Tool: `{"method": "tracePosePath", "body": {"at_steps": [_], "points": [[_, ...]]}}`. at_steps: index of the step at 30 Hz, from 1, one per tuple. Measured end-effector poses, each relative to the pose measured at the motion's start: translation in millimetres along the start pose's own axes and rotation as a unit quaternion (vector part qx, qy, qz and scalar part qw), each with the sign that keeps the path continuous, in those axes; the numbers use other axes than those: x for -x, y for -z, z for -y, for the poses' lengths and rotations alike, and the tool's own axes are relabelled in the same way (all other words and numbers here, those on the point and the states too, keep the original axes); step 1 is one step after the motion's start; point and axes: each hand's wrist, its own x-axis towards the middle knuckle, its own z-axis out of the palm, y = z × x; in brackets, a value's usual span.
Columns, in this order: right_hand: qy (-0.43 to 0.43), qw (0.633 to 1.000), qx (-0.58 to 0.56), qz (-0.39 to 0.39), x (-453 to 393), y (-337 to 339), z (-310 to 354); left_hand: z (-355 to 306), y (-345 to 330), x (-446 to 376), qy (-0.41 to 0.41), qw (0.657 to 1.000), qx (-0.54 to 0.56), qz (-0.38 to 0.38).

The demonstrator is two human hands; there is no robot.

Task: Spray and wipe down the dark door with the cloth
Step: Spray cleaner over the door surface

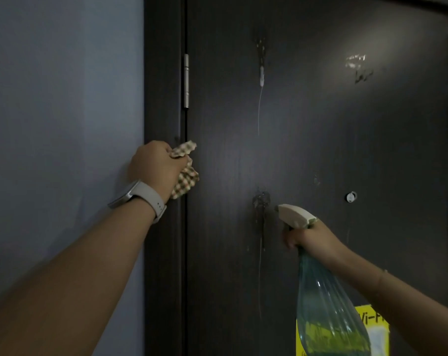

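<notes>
The dark door (320, 150) fills the middle and right of the head view. Wet spray marks with thin drips sit at its upper middle and near my right hand. My left hand (157, 168) grips a bunched checked cloth (187, 176) against the door's left edge, by the frame. My right hand (307, 236) holds the neck of a clear blue-green spray bottle (325, 304); its white nozzle (293, 215) points left at the wet patch on the door.
A grey-blue wall (63, 124) stands left of the dark door frame (163, 98). A metal hinge (186, 80) sits on the door's left edge. A small round peephole (351, 197) and a yellow sticker (371, 330) are on the door.
</notes>
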Motion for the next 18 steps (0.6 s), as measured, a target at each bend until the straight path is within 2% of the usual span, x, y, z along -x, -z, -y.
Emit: {"method": "tracePosePath", "body": {"at_steps": [5, 7, 13, 18], "points": [[0.036, 0.999, -0.027, -0.012, 16, 27, -6, -4, -3, 12, 0.003, 0.999, 0.019, 0.036], [0.043, 0.999, -0.028, -0.015, 16, 45, -7, -17, -13, 25, -0.024, 0.998, 0.037, 0.044], [0.084, 0.993, -0.070, -0.047, 1, 120, -9, -108, -64, 45, -0.118, 0.990, 0.062, 0.051], [0.126, 0.988, -0.076, -0.052, -39, 196, -8, -177, -119, 32, -0.134, 0.988, 0.070, 0.042]]}}
